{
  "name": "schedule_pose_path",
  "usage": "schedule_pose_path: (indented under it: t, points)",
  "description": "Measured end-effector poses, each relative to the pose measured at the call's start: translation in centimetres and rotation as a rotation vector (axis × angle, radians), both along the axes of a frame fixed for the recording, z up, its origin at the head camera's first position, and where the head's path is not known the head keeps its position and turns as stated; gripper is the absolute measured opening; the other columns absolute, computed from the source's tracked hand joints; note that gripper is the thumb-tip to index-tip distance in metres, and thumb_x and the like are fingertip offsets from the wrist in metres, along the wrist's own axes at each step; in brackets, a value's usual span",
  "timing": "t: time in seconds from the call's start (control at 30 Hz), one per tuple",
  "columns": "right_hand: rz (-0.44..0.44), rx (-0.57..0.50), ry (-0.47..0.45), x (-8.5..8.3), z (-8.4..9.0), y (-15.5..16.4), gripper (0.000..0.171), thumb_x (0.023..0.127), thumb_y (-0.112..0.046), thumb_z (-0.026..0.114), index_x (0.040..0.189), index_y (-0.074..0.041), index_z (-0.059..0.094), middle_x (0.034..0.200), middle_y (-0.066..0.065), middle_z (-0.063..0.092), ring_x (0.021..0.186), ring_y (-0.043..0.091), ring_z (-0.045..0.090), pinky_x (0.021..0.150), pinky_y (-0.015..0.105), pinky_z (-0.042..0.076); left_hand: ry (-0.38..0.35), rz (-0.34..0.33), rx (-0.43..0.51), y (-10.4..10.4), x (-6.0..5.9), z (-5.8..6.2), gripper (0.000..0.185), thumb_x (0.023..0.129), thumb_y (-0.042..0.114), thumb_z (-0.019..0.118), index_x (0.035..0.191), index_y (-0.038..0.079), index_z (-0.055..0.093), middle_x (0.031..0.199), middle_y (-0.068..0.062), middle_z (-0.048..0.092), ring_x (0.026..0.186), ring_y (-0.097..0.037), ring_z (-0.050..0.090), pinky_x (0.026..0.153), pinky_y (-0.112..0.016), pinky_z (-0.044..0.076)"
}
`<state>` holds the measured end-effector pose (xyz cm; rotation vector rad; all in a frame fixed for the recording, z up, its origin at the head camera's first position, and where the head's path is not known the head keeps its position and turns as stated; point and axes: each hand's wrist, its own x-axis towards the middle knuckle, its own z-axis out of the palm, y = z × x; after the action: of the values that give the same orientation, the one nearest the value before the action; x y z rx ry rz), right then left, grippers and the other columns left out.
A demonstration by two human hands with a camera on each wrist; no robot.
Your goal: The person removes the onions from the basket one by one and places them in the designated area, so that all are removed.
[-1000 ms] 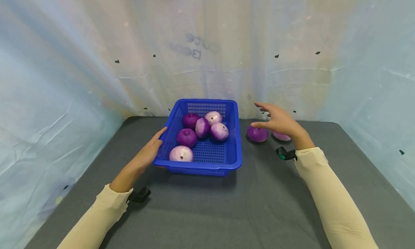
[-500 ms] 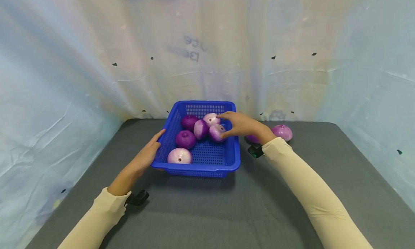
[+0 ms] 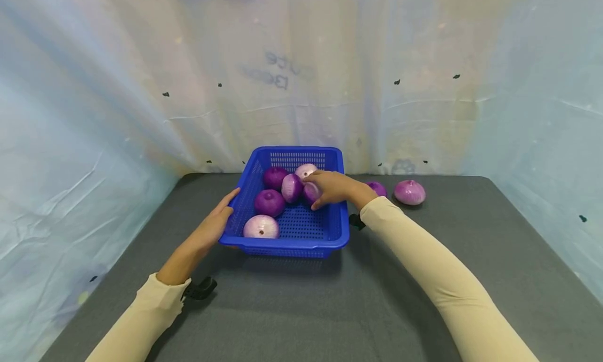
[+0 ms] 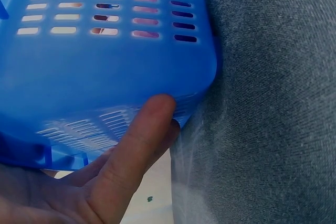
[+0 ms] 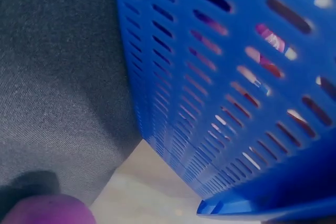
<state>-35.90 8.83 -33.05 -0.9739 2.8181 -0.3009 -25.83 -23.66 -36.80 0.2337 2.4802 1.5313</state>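
Observation:
A blue plastic basket with slotted walls stands on the dark grey cloth, with several red onions inside. At its left side my left hand holds the wall near the front corner; in the left wrist view a finger lies against the outside of the basket. My right hand reaches over the right rim, its fingers and thumb round a purple onion. A paler onion sits just behind that one. In the right wrist view the basket wall hides the hand.
Two onions lie outside to the right: a dark purple one, partly behind my right wrist, and a pinkish one. A pale plastic sheet hangs behind and beside the grey cloth.
My right hand has moved left from above the onions outside the basket, over its rim, then down onto an onion inside. The left hand stays at the basket's side.

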Motion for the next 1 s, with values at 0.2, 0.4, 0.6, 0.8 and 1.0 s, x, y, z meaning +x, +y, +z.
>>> schedule_pose_path:
  t: [0.2,0.4,0.6,0.8,1.0]
  points:
    - [0.006,0.055,0.056,0.5,0.0,-0.3,0.073,0.078,-0.037,0.084,0.143,-0.02,0.054,0.149,0.008,0.052,0.141,0.032,0.043,0.114,0.05,0.037,-0.022,0.011,0.024,-0.1,0.2,0.3,0.058,0.106,0.021,0.018,0.16,0.039,0.006,0.167,-0.018,0.006,0.138,-0.056,0.034,0.084,-0.056,0.056]
    - [0.04,0.118,0.056,1.0,0.2,-0.5,0.072,0.077,-0.04,0.084,0.142,-0.024,0.055,0.142,0.005,0.059,0.133,0.028,0.052,0.112,0.05,0.039,-0.012,0.014,0.017,-0.1,0.2,0.5,0.058,0.106,0.022,0.018,0.16,0.038,0.006,0.167,-0.018,0.007,0.138,-0.055,0.036,0.088,-0.059,0.054]
    - [0.108,0.144,-0.028,1.6,0.3,-0.8,0.074,0.076,-0.034,0.085,0.142,-0.024,0.053,0.136,0.002,0.062,0.126,0.024,0.057,0.112,0.044,0.041,-0.01,0.017,-0.016,0.1,0.4,0.5,0.058,0.106,0.022,0.019,0.16,0.038,0.005,0.167,-0.017,0.007,0.139,-0.054,0.034,0.1,-0.067,0.043]
    - [0.148,0.077,-0.068,2.1,0.5,-0.6,0.068,0.077,-0.038,0.085,0.138,-0.025,0.057,0.134,0.001,0.062,0.122,0.02,0.057,0.111,0.042,0.042,-0.029,0.008,0.01,0.2,0.5,0.5,0.058,0.106,0.022,0.018,0.16,0.038,0.004,0.167,-0.02,0.006,0.135,-0.056,0.037,0.077,-0.051,0.059]
    - [0.168,-0.051,-0.106,2.3,0.6,-0.6,0.067,0.073,-0.043,0.087,0.124,-0.016,0.054,0.117,0.002,0.062,0.105,0.018,0.058,0.099,0.035,0.047,-0.023,0.011,0.004,0.2,0.5,0.6,0.057,0.106,0.024,0.018,0.16,0.039,0.005,0.166,-0.019,0.008,0.136,-0.054,0.038,0.085,-0.055,0.056]
